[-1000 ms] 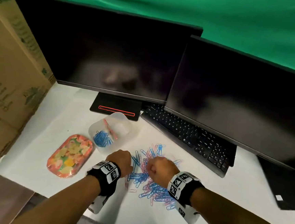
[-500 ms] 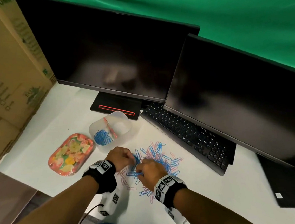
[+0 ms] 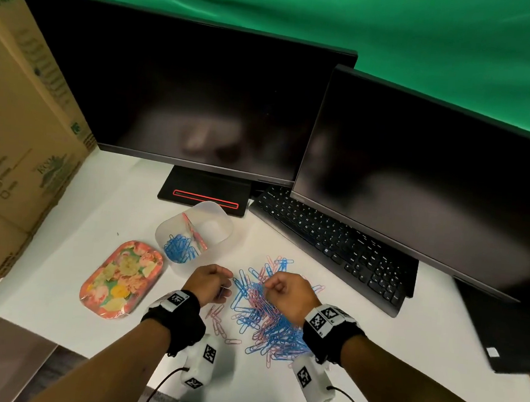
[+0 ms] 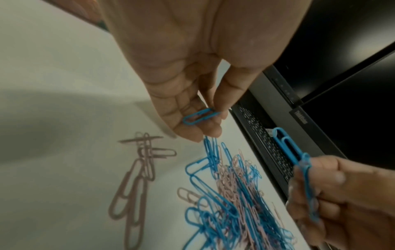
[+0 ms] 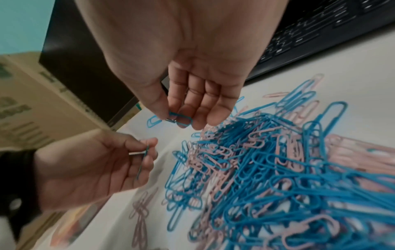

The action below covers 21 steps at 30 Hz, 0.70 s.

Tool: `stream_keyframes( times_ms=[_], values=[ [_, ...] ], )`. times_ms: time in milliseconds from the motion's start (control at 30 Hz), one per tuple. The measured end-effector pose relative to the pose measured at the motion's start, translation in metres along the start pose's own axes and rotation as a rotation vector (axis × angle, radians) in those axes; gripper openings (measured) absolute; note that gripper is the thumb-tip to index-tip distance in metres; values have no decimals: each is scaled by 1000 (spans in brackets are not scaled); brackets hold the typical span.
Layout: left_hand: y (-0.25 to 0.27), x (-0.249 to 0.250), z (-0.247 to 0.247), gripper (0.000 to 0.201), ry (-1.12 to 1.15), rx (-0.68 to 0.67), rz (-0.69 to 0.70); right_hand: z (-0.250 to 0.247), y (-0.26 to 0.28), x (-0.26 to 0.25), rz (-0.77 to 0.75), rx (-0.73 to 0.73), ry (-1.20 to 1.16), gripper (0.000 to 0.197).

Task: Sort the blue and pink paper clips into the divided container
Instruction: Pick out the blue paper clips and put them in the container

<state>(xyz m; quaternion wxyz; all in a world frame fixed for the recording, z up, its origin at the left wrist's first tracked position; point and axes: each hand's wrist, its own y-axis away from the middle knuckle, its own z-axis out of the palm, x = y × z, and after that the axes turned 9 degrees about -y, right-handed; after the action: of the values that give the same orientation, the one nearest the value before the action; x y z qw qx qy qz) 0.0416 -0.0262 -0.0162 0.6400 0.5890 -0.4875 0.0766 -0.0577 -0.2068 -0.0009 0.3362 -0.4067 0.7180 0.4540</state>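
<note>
Each grip pinches a blue clip: the left hand [image 4: 192, 88] holds a blue paper clip [image 4: 200, 116], the right hand [image 5: 192, 76] another blue clip [image 5: 171, 118], both above the mixed pile [image 3: 266, 316] on the bench [image 3: 401, 389]; the divided container [image 3: 194, 236] sits just beyond the left grip.

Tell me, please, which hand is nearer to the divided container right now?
Left. The left hand sits just in front of the divided container, pinching a blue clip. The right hand is farther right, over the clip pile.

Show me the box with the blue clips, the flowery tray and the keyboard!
divided container [image 3: 223, 221], head view, on its far rim.
flowery tray [image 3: 120, 279], head view, on the middle of its printed face.
keyboard [image 3: 337, 242], head view, on its keys.
</note>
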Motion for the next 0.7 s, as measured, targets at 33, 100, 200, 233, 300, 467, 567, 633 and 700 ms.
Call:
stream_keyframes(
  times_ms=[33,100,200,233,300,467,567,633,700],
  values=[
    [-1,-1,2,14,-16,1,-5,-2,-1,1,5,13,-22,18],
    [-3,-2,7,11,-199,29,44,-6,-2,0,5,39,-37,19],
    [-2,-6,16,12,-690,110,168,-12,3,-5,-39,49,19,25],
    [0,-8,19,13,-804,118,181,-12,4,-6,-56,42,45,25],
    [0,-11,25,11,-957,137,222,-13,6,-7,-73,27,83,24],
    [-2,-10,26,7,-1076,110,283,-11,5,-7,-22,36,115,22],
    [2,-8,22,4,-1085,83,288,-11,4,-8,1,48,103,15],
    [4,-6,18,8,-1054,56,301,-12,2,-9,14,57,93,6],
    [6,-2,13,12,-968,37,294,-12,1,-11,20,67,92,4]
  ],
)
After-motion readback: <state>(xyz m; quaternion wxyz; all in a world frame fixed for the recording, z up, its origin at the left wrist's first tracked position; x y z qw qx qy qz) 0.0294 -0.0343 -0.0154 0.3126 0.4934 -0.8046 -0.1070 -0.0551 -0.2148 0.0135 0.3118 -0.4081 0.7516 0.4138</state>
